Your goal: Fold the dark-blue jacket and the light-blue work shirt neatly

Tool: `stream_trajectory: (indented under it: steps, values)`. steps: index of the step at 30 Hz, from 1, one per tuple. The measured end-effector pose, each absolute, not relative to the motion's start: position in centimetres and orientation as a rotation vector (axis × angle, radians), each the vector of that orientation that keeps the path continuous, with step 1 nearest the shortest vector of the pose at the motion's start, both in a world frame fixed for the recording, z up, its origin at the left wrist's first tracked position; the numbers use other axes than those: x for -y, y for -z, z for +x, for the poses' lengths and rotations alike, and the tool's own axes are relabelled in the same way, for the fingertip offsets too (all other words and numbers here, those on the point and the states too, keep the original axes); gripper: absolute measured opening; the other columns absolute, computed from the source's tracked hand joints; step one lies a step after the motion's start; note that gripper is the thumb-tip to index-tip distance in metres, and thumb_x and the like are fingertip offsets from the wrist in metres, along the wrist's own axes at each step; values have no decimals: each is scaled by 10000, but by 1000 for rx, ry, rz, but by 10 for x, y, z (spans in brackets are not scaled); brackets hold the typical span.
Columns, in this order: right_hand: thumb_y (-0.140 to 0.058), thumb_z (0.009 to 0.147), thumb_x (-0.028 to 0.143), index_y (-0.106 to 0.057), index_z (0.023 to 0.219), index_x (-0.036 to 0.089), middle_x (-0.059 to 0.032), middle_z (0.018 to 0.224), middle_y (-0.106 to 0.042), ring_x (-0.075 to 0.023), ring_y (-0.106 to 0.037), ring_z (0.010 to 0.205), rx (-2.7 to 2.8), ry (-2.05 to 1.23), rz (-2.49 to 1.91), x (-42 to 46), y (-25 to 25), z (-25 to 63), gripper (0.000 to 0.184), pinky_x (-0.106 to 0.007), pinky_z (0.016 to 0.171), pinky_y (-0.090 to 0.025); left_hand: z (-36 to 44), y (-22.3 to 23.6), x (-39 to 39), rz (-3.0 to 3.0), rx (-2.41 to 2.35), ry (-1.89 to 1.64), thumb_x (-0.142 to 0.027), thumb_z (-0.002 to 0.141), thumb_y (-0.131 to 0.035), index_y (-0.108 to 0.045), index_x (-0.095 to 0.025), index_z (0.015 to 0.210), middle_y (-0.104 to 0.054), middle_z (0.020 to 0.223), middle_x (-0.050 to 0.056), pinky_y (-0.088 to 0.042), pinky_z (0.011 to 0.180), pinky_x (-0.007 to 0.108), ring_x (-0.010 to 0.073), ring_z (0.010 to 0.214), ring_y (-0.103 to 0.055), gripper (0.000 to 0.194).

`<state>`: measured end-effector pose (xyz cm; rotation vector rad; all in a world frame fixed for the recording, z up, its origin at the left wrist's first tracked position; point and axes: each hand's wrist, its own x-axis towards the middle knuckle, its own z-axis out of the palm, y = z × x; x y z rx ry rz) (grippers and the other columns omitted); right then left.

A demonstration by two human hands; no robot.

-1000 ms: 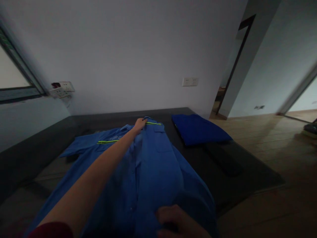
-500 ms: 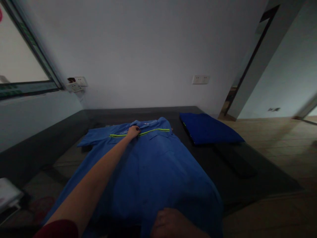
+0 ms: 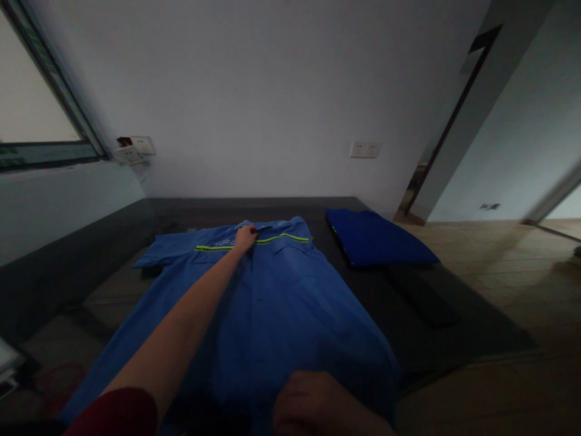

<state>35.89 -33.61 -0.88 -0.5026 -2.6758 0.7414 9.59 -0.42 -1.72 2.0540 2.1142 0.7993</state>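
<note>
Blue shirt laid front up on the desk, both hands at its front

The blue shirt (image 3: 281, 309) lies across the dark desk (image 3: 490, 339), collar end toward the wall (image 3: 254, 109), lower end toward the person. One short sleeve (image 3: 158, 249) extends flat to the left. A yellow-green stripe (image 3: 284, 237) crosses the chest; pale lettering (image 3: 222, 243) above its left part is partly covered.

Left hand (image 3: 246, 237): positioned at the top of the front opening, just below the collar. Its fingers are pinching the cloth there. The forearm passes over the left half of the shirt; a dark red sleeve (image 3: 120, 412) covers its near end.

Right hand (image 3: 313, 402): positioned over the lower front of the shirt. Its fingers are curled inward; the fingertips are hidden, so whether they grip cloth cannot be told.

Adjacent items: a folded dark blue garment (image 3: 379, 239) lies to the right of the shirt, apart from it. A flat black object (image 3: 424, 300) lies on the desk on the near side of that garment. A double socket (image 3: 365, 149) is mounted on the wall above the desk. At the lower left edge, a white object (image 3: 8, 362) is partly in view.
</note>
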Motion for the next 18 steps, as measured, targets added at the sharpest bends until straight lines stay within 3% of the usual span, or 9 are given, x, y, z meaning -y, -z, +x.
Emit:
stream_trajectory:
  steps: [8,14,18]
  values:
    - [-531,891,349,-691,864,180,-46,871,-708,-165,-641,836,2094,-1064,-994,248,-46,422,234,-274,760,-483,96,23,35,2104,-2161,-799,-293,893,-487,-382,-181,1296,-559,1247,138,-420,931,338,235,1144,-544,431]
    - [-571,794,131,-658,875,158,-40,788,-685,-114,-626,688,1656,-967,-1491,106,-24,439,122,-199,606,-489,98,25,44,2063,-2151,-641,-211,787,-624,-473,-128,1205,-606,1157,162,-439,903,334,268,1092,-580,453]
    - [-662,729,168,-639,755,142,11,523,-587,-85,-519,451,1589,-964,-1654,53,-7,424,44,-192,461,-438,102,29,37,2019,-2145,-624,-216,810,-636,-540,-119,1135,-622,1105,133,-464,879,362,245,1040,-596,353]
